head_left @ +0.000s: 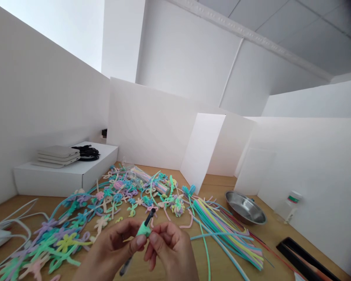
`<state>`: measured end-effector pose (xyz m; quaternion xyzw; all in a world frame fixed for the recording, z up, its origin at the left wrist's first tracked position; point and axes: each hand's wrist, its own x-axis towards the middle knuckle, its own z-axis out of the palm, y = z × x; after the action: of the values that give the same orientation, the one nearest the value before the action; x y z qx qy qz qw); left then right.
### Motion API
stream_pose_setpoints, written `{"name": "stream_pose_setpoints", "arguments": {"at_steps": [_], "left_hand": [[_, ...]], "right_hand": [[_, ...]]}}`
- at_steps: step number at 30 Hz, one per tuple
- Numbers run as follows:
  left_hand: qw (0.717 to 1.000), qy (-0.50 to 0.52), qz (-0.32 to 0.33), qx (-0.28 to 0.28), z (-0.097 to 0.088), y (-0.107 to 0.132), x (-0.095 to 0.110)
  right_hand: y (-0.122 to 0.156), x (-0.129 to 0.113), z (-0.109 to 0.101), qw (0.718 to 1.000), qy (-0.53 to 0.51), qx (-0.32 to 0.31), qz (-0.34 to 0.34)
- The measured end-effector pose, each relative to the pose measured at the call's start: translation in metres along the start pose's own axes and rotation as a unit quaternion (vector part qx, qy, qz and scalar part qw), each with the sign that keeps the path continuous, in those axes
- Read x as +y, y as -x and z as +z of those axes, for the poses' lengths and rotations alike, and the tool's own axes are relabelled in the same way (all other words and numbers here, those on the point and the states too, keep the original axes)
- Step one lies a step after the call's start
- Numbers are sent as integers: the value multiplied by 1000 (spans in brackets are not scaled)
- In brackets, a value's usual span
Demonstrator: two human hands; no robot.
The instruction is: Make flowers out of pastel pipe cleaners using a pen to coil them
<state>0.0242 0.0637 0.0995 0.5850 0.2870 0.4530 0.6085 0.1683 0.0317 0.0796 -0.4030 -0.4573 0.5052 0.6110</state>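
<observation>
My left hand (112, 249) and my right hand (171, 248) meet low in the middle of the head view. Between thumbs and fingers they pinch a mint-green pipe cleaner (143, 230) wound round a dark pen (148, 218), whose black tip sticks up and whose lower end shows under my left hand. Both hands are closed on it. Behind them the wooden table (216, 181) is strewn with several pastel pipe-cleaner flowers (67, 242). A sheaf of straight pastel pipe cleaners (222, 230) lies to the right of my right hand.
A steel bowl (245, 208) sits right of the sheaf, a small bottle (289, 205) beyond it. A black tray (307, 261) lies at the lower right. A white box (67, 175) with flat grey devices and a black cable stands at left. White boards wall the table. White cables (14, 222) trail at far left.
</observation>
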Motion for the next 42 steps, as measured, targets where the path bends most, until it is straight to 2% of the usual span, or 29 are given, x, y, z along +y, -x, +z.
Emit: {"name": "stream_pose_setpoints", "arguments": {"at_steps": [3,5,8,10,13,16,20,26,32,35,38,40,42], "left_hand": [[1000,-8,7,3,2,5,2],[1000,-11,15,1,2,7,5],[999,-31,33,-1,0,7,6],[998,-44,33,-5,-1,5,6],[998,-57,11,-11,-2,3,7],[998,-55,-15,-13,0,1,10],[998,-17,-57,-11,3,-2,9],[994,55,-85,38,0,-6,0],[997,-32,-63,-10,0,-4,-1],[997,-31,-61,-20,5,-1,-4],[997,20,-68,-26,11,0,-8],[994,79,-80,2,14,-2,-10],[983,143,-97,61,13,-4,-10]], "right_hand": [[-2,-5,-3,987,-100,-76,105],[-3,-8,-4,970,-156,-104,154],[-3,-9,-5,951,-211,-121,188],[-3,-8,-5,950,-215,-120,191],[-4,-7,-7,968,-171,-104,149],[-4,-10,-13,988,-95,-102,71],[-3,-18,-19,998,5,-69,-7],[0,-20,-18,996,67,-1,-61],[6,-27,-20,962,218,57,-153],[6,-27,-23,964,224,35,-139],[4,-25,-23,968,223,23,-110],[2,-24,-22,974,203,21,-97],[0,-21,-19,980,177,22,-84]]}}
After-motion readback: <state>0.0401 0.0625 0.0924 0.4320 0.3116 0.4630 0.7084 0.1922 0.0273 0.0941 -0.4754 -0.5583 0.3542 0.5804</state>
